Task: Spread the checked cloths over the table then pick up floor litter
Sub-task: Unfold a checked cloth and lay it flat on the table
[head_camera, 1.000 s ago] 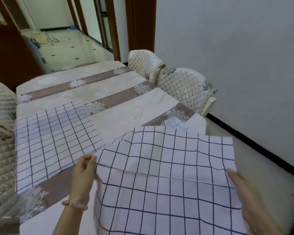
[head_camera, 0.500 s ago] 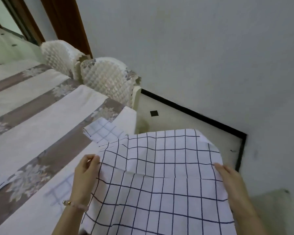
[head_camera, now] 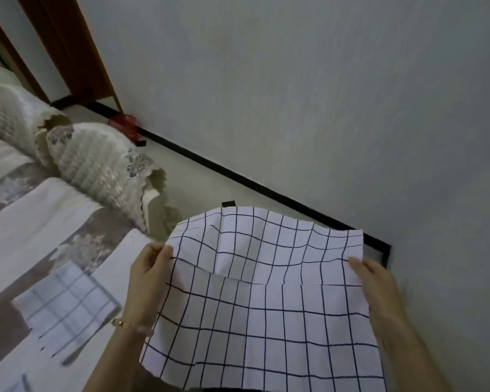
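I hold a white cloth with dark checks [head_camera: 266,306] in the air beyond the table's right end, over the floor. My left hand [head_camera: 149,281] pinches its left edge and my right hand [head_camera: 375,284] grips its right edge. The cloth's top billows up and sags in the middle. A second checked cloth [head_camera: 65,304] lies flat on the table [head_camera: 40,222], to the left of my left hand, blurred. The table wears a cream cover with brown flowered stripes.
Two chairs with quilted cream covers [head_camera: 102,165] stand against the table's far side. A red object [head_camera: 125,124] sits on the floor by the black skirting [head_camera: 238,176]. A grey wall fills the right half. A brown door frame [head_camera: 68,46] stands at the upper left.
The view has swung right, away from the table toward the wall and floor. The held cloth has come off the table edge and its top now billows. Both hands keep their hold.
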Tool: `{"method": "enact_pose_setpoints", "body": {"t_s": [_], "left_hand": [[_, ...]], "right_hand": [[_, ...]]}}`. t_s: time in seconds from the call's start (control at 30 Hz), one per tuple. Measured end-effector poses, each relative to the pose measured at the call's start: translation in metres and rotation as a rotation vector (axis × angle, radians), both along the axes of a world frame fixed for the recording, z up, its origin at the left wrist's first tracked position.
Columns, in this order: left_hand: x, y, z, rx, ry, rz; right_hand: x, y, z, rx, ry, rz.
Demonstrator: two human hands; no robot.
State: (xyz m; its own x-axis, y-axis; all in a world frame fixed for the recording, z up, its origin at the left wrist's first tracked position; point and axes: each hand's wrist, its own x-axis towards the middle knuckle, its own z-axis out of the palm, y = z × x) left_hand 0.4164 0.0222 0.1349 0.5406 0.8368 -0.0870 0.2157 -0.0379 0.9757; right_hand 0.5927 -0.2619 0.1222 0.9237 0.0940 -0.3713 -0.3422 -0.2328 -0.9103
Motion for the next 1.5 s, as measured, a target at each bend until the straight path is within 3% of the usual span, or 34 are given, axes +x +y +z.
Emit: {"method": "enact_pose_setpoints", "body": {"t_s": [0.27, 0.47, 0.77, 1.0, 1.2, 1.4, 1.5], "left_hand": [[0.167, 0.068, -0.019, -0.059, -0.024, -0.076], [0.266, 0.167, 0.031, -0.012, -0.118, -0.021], [0.261, 0.306, 0.071, 0.121, -0.184, 0.378], [0.219, 0.365, 0.05, 0.101, -0.134, 0.884], [0.185, 0.388, 0.079, 0.209, -0.112, 1.35], [0.125, 0.372, 0.1, 0.256, -0.192, 1.876], [0.098, 0.357, 0.097, 0.231, -0.149, 1.991]], "right_hand": [[0.147, 0.093, -0.011, 0.034, -0.057, 0.06], [0.278, 0.222, 0.034, 0.056, -0.19, 0.182], [0.365, 0.464, 0.052, 0.131, -0.296, 0.69], [0.36, 0.657, 0.036, 0.16, -0.202, 1.25], [0.326, 0.827, 0.081, 0.287, -0.243, 1.57], [0.213, 0.949, 0.122, 0.419, -0.2, 1.951], [0.144, 0.983, 0.122, 0.452, -0.193, 2.075]]}}
